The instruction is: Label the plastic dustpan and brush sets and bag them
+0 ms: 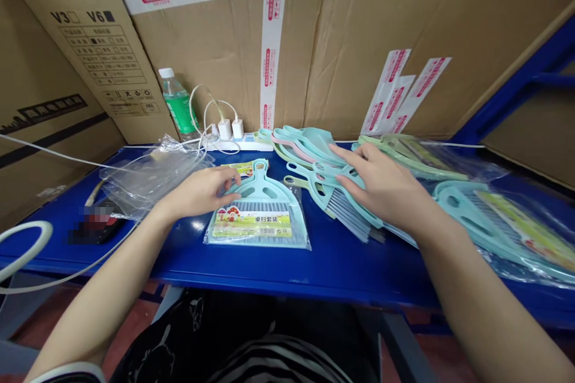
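At upper-left edge of packaged set point(258, 194) — left hand point(205, 191) open; right hand point(381, 185) open over dustpans point(317, 142).

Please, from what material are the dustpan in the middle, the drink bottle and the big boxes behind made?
The dustpan looks like smooth light-blue plastic: an even colour and molded rims. The drink bottle seems clear, glossy plastic, as it is see-through above its green label; glass is less likely. The big boxes look like matte corrugated cardboard, brown with creases.
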{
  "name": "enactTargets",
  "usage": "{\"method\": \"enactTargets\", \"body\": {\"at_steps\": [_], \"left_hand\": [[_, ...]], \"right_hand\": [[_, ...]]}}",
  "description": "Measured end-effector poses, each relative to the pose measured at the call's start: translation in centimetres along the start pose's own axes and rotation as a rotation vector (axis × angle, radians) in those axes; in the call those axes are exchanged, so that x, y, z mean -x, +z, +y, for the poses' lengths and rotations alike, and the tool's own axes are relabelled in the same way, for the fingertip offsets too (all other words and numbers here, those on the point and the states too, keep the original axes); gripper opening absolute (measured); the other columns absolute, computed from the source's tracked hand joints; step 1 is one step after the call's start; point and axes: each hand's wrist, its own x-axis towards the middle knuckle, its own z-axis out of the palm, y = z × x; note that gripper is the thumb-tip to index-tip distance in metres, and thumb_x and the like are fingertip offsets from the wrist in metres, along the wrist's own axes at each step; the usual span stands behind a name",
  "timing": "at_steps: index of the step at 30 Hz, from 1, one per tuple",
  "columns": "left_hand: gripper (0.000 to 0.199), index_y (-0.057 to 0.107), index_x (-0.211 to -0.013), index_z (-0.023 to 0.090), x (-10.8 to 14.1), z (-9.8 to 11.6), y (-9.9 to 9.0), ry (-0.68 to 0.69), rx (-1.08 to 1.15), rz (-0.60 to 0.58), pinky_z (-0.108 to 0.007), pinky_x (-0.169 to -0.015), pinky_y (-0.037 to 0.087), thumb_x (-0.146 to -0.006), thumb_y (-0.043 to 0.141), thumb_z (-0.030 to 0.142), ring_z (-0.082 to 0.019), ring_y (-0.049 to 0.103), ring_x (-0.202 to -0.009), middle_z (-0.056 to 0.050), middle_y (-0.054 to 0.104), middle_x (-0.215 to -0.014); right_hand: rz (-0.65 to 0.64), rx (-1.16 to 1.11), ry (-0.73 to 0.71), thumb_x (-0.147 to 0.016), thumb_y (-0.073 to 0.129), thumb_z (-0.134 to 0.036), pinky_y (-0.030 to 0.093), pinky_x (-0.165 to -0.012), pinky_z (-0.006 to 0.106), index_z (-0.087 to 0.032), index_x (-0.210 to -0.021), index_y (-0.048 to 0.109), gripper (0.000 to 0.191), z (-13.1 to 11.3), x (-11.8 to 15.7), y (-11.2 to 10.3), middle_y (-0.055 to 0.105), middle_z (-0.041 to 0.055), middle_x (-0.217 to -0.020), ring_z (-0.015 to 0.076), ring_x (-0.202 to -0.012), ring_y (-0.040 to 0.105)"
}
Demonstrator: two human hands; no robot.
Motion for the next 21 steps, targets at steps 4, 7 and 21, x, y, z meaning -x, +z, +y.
{"method": "enactTargets", "body": {"at_steps": [4,7,21], "left_hand": [[0.032,0.060,-0.102,0.017,-0.7,-0.4,1.0,-0.166,-0.155,0.003,-0.028,-0.062,0.040,-0.087,0.047,0.042,-0.020,0.060,-0.073,-0.007,0.065,-0.088],[0.032,0.059,-0.093,0.017,-1.1,-0.6,1.6,-0.135,-0.049,-0.057,-0.027,-0.059,0.038,-0.089,0.042,0.045,-0.018,0.056,-0.064,-0.004,0.062,-0.076],[0.026,0.070,-0.079,0.018,-0.2,-1.0,0.0,-0.193,0.851,-0.033,-0.024,-0.053,0.047,-0.073,0.067,0.043,-0.015,0.060,-0.060,-0.003,0.069,-0.071]], "right_hand": [[-0.105,0.136,0.037,-0.092,0.042,-0.033,0.050,-0.076,0.039,-0.009,-0.129,0.060,0.047,-0.6,0.3,0.7,0.062,0.0193,-0.105,0.0334,-0.100,0.056],[-0.206,0.179,0.034,-0.094,0.038,-0.029,0.051,-0.078,0.041,-0.008,-0.132,0.056,0.047,-1.4,0.4,0.9,0.062,0.0218,-0.114,0.0339,-0.103,0.056],[-0.097,0.070,0.058,-0.094,0.040,-0.031,0.048,-0.091,0.052,-0.007,-0.140,0.048,0.053,-2.2,0.2,0.2,0.056,0.0234,-0.130,0.0372,-0.114,0.052]]}}
